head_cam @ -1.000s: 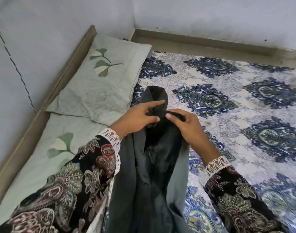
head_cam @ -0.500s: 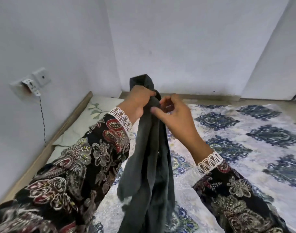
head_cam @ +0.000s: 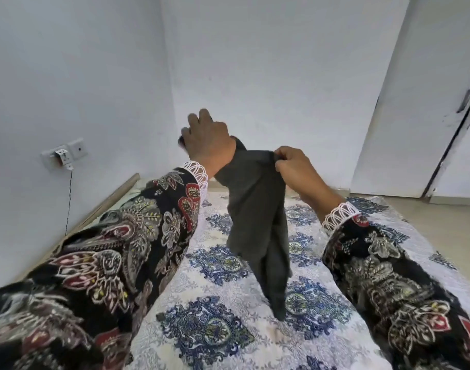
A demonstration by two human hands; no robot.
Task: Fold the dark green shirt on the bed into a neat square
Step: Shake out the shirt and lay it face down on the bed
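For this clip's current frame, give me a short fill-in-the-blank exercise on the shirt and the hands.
1. The dark green shirt hangs in the air above the ____.
2. The right hand ____ the shirt's top edge.
3. The left hand is raised at the shirt's other top corner, with its ____ toward the camera.
4. On the wall to the left, a ____ hangs down from the socket.

Missing words: bed; pinches; back; cable

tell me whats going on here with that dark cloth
A person is holding a dark green shirt up in the air over a patterned bedspread. The right hand pinches its top edge; the left hand is raised at the other end, its grip hidden. The shirt hangs bunched, its tip near the bed. No fold is made yet.
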